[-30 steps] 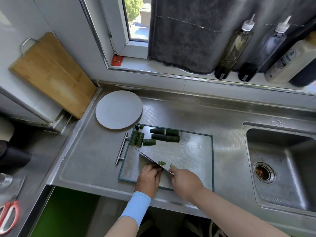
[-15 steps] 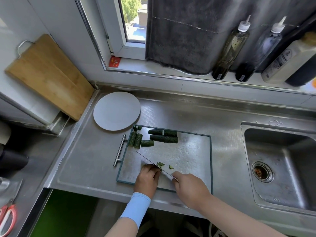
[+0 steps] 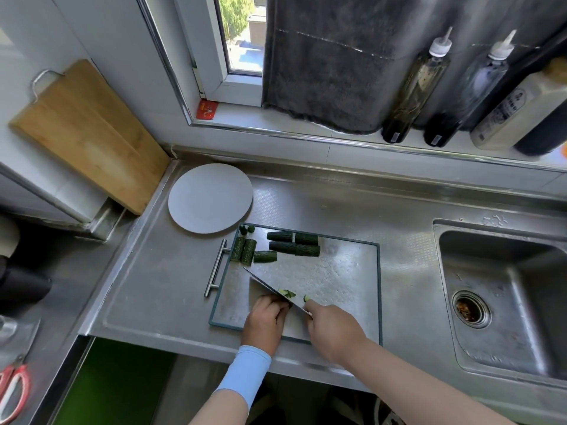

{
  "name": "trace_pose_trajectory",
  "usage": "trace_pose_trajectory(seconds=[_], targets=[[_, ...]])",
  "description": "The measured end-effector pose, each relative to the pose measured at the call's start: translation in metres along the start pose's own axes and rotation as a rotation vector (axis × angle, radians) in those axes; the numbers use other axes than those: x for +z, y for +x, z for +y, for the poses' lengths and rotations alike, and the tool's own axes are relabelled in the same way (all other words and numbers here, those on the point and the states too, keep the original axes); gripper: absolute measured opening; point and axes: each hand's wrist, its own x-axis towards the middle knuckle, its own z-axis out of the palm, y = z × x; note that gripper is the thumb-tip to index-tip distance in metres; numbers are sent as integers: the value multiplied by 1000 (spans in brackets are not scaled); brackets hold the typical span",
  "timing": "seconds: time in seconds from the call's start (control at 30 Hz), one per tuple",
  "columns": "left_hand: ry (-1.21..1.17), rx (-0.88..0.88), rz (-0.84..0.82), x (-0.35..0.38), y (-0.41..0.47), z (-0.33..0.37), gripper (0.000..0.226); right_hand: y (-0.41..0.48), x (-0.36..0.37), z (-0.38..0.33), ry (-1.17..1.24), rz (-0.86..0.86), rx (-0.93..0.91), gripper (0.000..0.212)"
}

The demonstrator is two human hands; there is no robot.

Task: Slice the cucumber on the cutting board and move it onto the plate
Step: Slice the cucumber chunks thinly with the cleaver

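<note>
Kitchen: steel counter under a window, sink at right, grey plate just beside the cutting board, cucumber pieces along the board's far edge. Barely changed from half a second ago: right hand still wraps the knife handle, small slices just past the blade. The left hand curls beside the blade, and whatever it holds is hidden, can't tell.

Dark green cucumber pieces are showing on the speckled silver cutting board, its rim running teal; the plate is looking plain pale grey.
</note>
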Motion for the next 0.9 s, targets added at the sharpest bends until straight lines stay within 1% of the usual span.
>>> trace_pose_trajectory(seconds=[0.23,0.43,0.63,0.9], targets=[[9,-5,-31,-2,-2,0,18,0,-1,0,0,-9,-11,25],[5,-24,-3,-2,-2,2,19,-7,-1,3,-24,26,-43,26],[18,-32,-20,-2,-2,1,20,-17,-1,8,-23,55,-72,25],[8,-37,-21,-2,-2,0,18,-17,-3,7,-5,17,-33,22]])
